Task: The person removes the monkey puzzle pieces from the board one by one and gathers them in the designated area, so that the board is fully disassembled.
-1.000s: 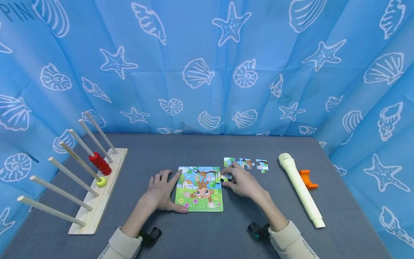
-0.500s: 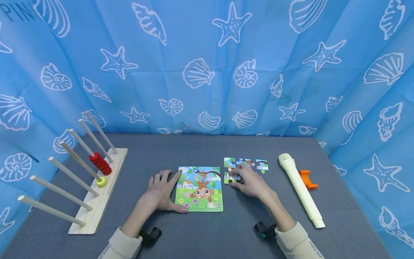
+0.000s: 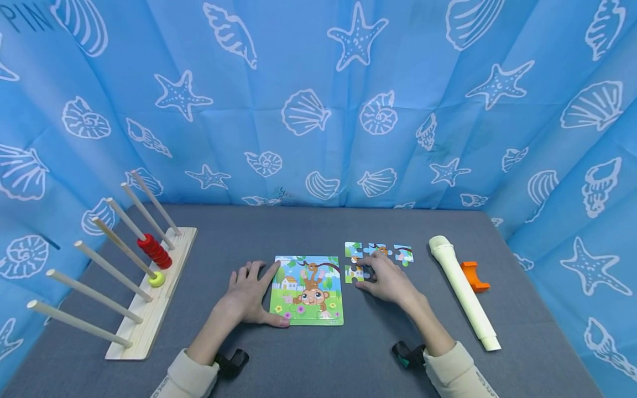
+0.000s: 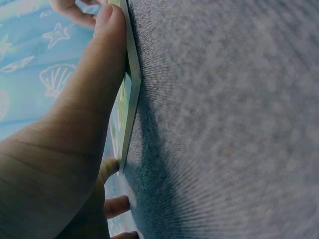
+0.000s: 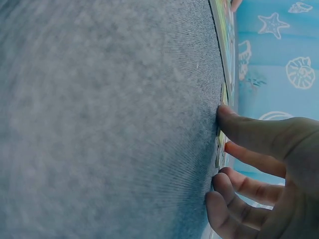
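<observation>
A square jigsaw puzzle board [image 3: 308, 324] with a monkey picture lies at the table's middle. My left hand [image 3: 247, 296] is spread along its left side, index fingertip at the upper corner and thumb at the bottom edge. Just right of the board lies a puzzle piece [image 3: 351, 275] showing a house. My right hand [image 3: 387, 280] pinches this piece at its edges between thumb and index finger. In the right wrist view the thumb [image 5: 234, 119] is down at the table surface, the other fingers bent beneath it. Part of the piece is hidden under the hand.
Several puzzle pieces lie behind my right hand, among them a corner piece [image 3: 403, 254]. A cream toy microphone [image 3: 463, 290] and an orange holder [image 3: 475, 276] lie at the right. At the left stands a wooden peg rack [image 3: 144, 315] with red rings [image 3: 154, 251] and a yellow ring [image 3: 156, 279].
My right hand has moved right with the house piece, from over the board's right edge onto the table beside it. My left hand has stayed in place.
</observation>
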A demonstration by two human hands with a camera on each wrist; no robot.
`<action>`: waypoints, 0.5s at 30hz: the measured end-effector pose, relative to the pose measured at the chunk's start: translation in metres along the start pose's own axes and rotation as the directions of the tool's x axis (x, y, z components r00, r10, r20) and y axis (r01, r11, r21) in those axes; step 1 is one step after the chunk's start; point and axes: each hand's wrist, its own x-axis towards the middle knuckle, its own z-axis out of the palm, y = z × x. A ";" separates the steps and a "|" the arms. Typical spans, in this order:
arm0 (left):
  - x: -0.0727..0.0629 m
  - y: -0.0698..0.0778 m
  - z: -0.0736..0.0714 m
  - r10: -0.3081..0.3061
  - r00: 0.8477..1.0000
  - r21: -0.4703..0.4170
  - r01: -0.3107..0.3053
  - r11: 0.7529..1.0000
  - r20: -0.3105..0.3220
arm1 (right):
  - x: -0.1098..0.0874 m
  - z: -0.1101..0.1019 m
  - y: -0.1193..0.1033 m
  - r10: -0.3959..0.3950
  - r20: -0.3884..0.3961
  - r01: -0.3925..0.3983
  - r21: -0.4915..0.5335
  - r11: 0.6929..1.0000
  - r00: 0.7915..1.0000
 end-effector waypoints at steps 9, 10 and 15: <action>-0.001 0.000 0.000 0.003 1.000 -0.008 -0.003 1.000 -0.001 | 0.000 0.000 0.003 -0.013 -0.010 0.013 0.007 1.000 1.000; -0.001 0.000 0.000 0.003 1.000 -0.008 -0.003 1.000 -0.001 | 0.000 0.000 0.003 -0.013 -0.011 0.013 0.007 1.000 1.000; -0.001 0.000 0.000 0.004 1.000 -0.010 -0.004 1.000 -0.003 | 0.000 0.000 0.002 -0.010 -0.009 0.010 0.011 1.000 1.000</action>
